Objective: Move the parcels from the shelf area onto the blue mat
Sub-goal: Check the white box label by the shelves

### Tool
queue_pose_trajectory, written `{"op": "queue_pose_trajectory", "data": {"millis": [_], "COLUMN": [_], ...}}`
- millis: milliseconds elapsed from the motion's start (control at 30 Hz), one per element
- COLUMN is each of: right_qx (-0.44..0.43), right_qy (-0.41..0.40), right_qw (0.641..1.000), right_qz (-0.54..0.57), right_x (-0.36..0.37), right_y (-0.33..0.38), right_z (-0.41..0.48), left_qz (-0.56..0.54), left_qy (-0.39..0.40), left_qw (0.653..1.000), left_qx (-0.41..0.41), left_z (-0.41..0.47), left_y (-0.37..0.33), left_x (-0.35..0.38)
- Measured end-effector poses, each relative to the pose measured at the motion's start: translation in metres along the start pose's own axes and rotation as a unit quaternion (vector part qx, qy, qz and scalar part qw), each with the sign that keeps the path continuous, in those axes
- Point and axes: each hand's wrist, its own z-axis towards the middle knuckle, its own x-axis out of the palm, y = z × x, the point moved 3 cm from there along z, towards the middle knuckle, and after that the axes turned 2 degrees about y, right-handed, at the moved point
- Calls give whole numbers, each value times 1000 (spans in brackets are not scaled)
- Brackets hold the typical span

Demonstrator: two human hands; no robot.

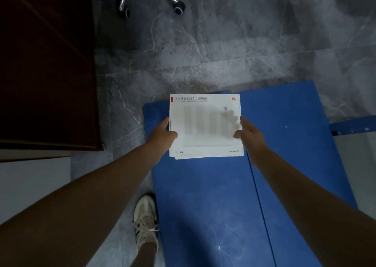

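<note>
Forearms reach out; I see the white parcel (205, 125) between my left hand (162, 133) and right hand (249, 132), both gripping its side edges over the blue mat (213, 195). It looks stiff, light, smooth-faced; edge grips suit it.

Both forearms are bare from the frame edge to the wrist; no sleeve shows on either. Left hand (162, 133) is bare: no glove, ring, watch or band visible. Right hand (249, 132) is likewise bare, with no visible jewellery or strap. One shoe (146, 222) is in view below the left forearm: a low, off-white trainer with a rounded toe, darker side panels and pale laces tied in a loose bow. The leg above it is bare at the ankle. The other foot is out of view
</note>
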Motion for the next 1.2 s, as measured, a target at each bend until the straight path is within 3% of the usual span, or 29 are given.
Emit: {"op": "queue_pose_trajectory", "data": {"millis": [167,267,400,533,633,733,933,1200], "right_qx": [-51,-106,-221,-315,-346,-375,-386,-291], "right_qy": [59,64,59,38,55,22,-120,-240], "right_qw": [997,990,962,919,885,855,840,859], "right_qz": [-30,-68,-146,-235,-306,-358,-362,-347], "right_x": [-15,-47,-117,-191,-241,-286,-344,-358], "right_y": [64,120,211,284,323,354,363,274], "right_z": [-81,-145,-255,-385,-475,-548,-646,-741], "left_qz": [39,107,193,234,296,357,409,479], "left_qy": [7,7,-35,-113,-117,-104,-66,50], "left_qw": [999,989,955,919,874,835,769,666], "left_qx": [34,99,224,297,368,407,487,570], "left_z": [-97,-173,-303,-448,-533,-596,-677,-734], "left_y": [-63,-134,-255,-345,-390,-435,-491,-458], "left_x": [17,19,-5,-17,-10,1,31,88]}}
